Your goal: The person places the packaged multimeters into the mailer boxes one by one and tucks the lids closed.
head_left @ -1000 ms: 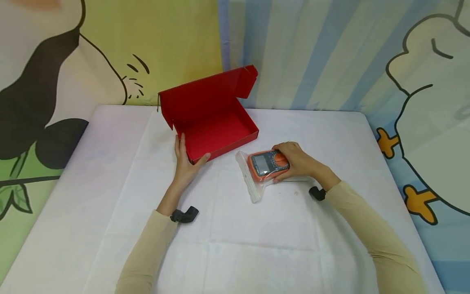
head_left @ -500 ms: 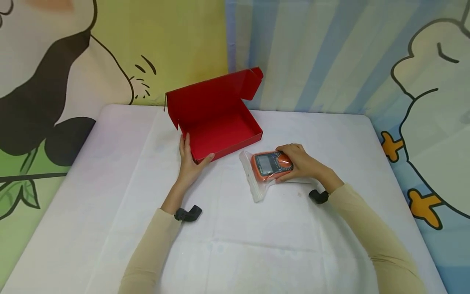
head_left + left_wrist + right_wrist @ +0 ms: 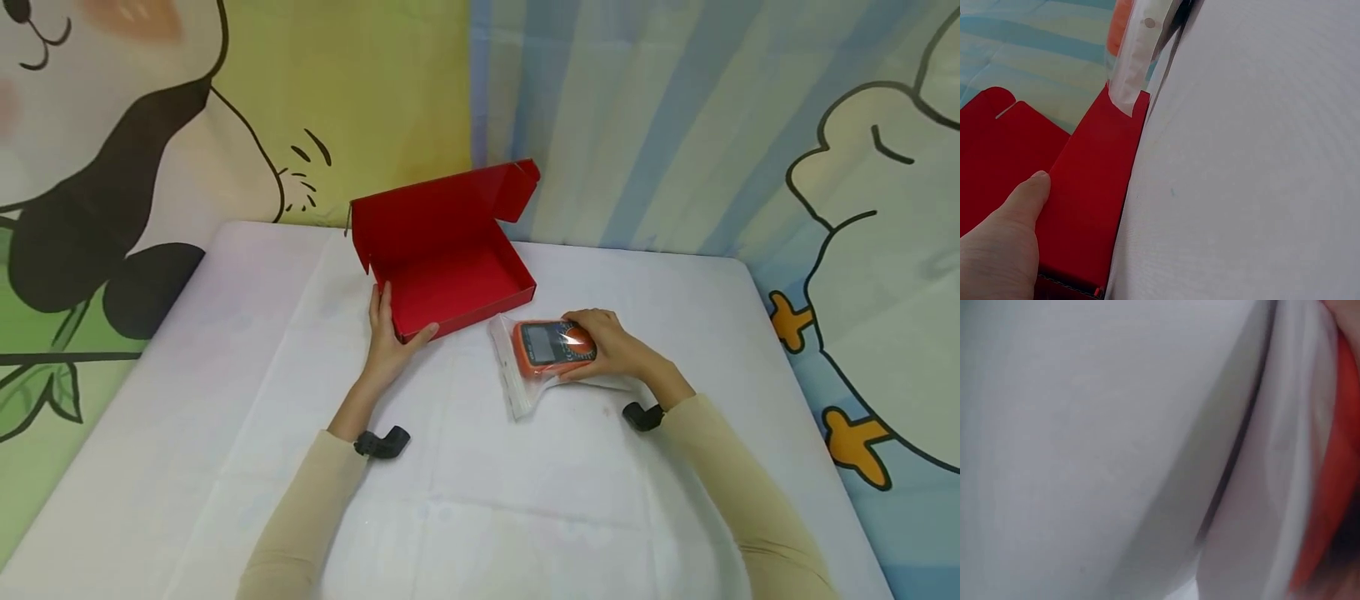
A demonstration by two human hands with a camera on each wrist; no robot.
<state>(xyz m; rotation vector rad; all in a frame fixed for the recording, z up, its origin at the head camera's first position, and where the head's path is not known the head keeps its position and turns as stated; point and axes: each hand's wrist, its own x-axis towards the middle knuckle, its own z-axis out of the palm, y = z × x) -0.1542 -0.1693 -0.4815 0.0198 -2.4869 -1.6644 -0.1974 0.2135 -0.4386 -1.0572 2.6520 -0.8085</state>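
In the head view a red box [image 3: 457,287] stands with its lid raised. My left hand [image 3: 388,346] holds its near left corner, thumb along the front wall and fingers at the left side; the left wrist view shows the thumb against the red wall [image 3: 1088,200]. To the right of the box, an orange multimeter [image 3: 551,343] lies face up inside a clear zip bag [image 3: 512,390]. My right hand [image 3: 611,346] grips the multimeter's right end through the bag. Only its orange edge [image 3: 1338,469] and bag plastic show in the blurred right wrist view.
A white cloth covers the table [image 3: 480,500]. Behind its far edge hangs a printed curtain [image 3: 637,125] with cartoon figures and stripes. The box's raised lid [image 3: 435,208] leans back near that edge. A black wrist camera [image 3: 382,443] is on the left wrist, another [image 3: 642,417] on the right.
The head view has shifted a little, so the scene sits slightly lower. Both hands keep their holds; box and bagged multimeter show no clear movement on the table.
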